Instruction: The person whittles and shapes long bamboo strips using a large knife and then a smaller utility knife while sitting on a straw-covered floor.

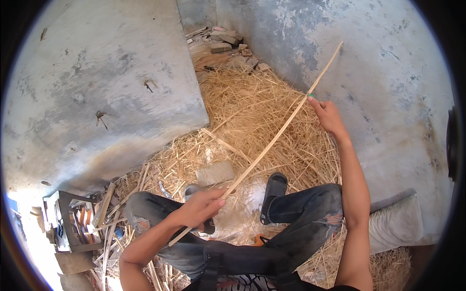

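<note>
Two hands apart on one long strip of wood (272, 143), and it slants right across the middle of the view! The left hand (201, 208) is clamped on the lower stretch, palm down above the thigh, with a short tail of strip poking out toward the lower left. Up at the other end, the right hand (326, 115), arm reaching well forward, pinches the strip between thumb and fingers, and the thin tip runs on past it in front of the grey wall (398, 72). There's a touch of green at that right thumb, too small to make out. Below, a great heap of straw-coloured shavings (257, 104) spreads over the floor, loose bricks (224, 42) piled at its far end, a pale block (215, 173) lying nearer the knees. Dark, torn jeans (310, 203) on the legs, a black sandal (277, 184) on the right foot, and over at the lower left stands a dark rack (60, 223) stuffed with odds and ends.
</note>
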A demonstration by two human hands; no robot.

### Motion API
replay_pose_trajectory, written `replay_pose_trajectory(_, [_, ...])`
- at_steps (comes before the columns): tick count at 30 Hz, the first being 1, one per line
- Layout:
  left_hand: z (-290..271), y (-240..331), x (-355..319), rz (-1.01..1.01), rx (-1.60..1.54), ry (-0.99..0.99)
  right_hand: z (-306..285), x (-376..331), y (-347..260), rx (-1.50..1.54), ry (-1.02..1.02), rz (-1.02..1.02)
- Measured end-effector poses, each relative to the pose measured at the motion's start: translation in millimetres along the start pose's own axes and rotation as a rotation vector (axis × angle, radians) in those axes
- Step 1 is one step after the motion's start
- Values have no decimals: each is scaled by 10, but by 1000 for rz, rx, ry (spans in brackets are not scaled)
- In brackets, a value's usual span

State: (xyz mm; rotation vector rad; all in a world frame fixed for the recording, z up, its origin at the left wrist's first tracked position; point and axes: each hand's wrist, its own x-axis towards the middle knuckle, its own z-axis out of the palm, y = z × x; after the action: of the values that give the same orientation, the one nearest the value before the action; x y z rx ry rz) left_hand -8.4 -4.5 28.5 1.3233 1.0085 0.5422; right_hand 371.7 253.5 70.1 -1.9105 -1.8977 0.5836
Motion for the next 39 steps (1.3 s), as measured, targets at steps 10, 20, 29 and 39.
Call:
replay_pose_trajectory(10, [16,62,-65,-8,-48,-146,-223,381,556,239,604,101])
replay_pose_trajectory(20, [-19,-82,-36,145,-345,-17,-111,-225,-230,817,340,-81])
replay_pose_trajectory(29, [1,33,24,231,-415,68,100,-458,-682,635,219,-297])
replay_pose_trajectory(39, [8,50,-30,148,-445,35,81,-522,-604,503,-28,-262])
